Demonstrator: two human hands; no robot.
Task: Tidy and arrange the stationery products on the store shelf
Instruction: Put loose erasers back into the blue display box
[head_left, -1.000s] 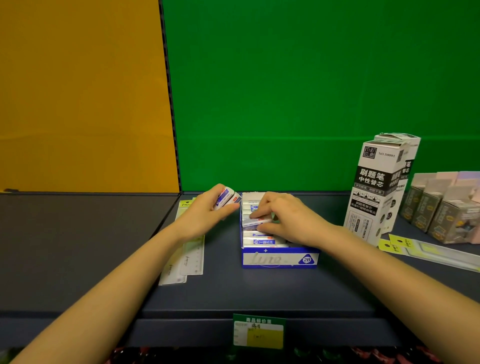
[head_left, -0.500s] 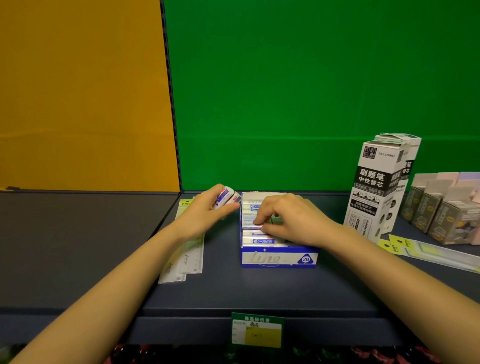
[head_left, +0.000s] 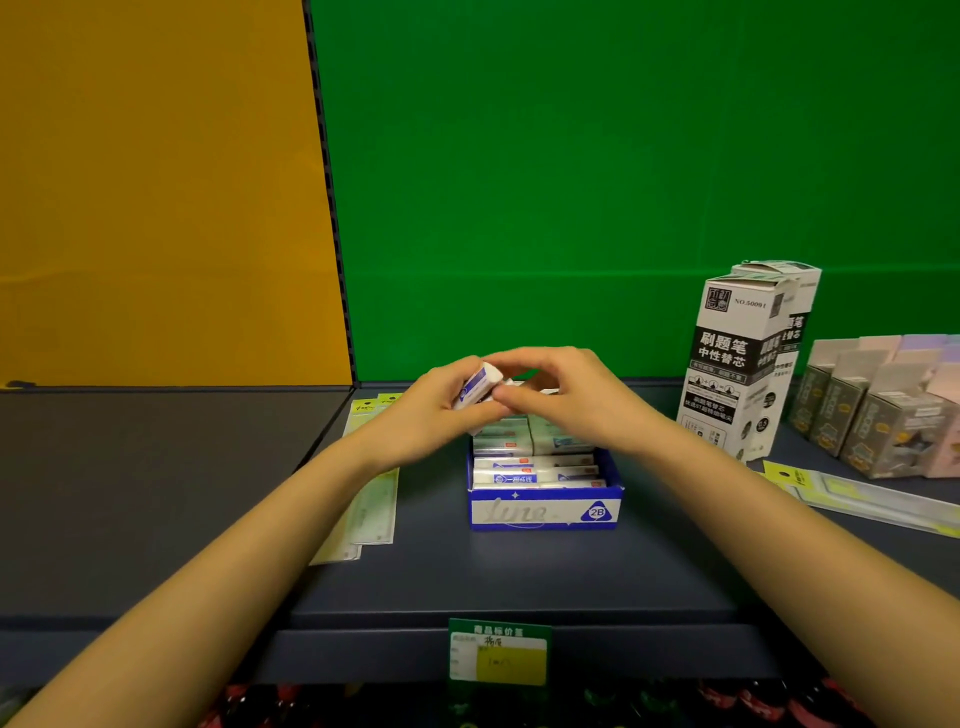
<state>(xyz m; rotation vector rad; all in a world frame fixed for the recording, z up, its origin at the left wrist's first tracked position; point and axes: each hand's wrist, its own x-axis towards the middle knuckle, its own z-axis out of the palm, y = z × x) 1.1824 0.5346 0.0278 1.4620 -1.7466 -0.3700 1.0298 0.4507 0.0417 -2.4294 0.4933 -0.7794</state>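
In the head view, both hands meet just above the far end of the eraser box (head_left: 545, 512), a blue and white open carton marked 2B that sits mid-shelf on the dark shelf (head_left: 467, 582). The left hand (head_left: 431, 415) grips a white eraser (head_left: 475, 387) in a blue and white sleeve, its fingers curled round it from the left and below, with the eraser tilted up to the right. The right hand (head_left: 566, 400) comes in from the right. Its thumb lies against the eraser's right end and its index finger arches over the top, so it pinches the same eraser; the other fingers are loosely curled. A bit of white shows just behind the eraser, too hidden to tell what it is.

The packed erasers (head_left: 530, 462) lie flat in rows inside the box, below the hands.

Left of the box, partly under the left forearm, lie packaged rulers (head_left: 371, 509). To the right stand two tall black and white pen refill boxes (head_left: 732, 364), upright, one behind the other. Farther right are small grey boxes (head_left: 878, 415), and nearer lies another ruler packet (head_left: 872, 499). A green and yellow price tag (head_left: 498, 652) hangs on the shelf's near edge.
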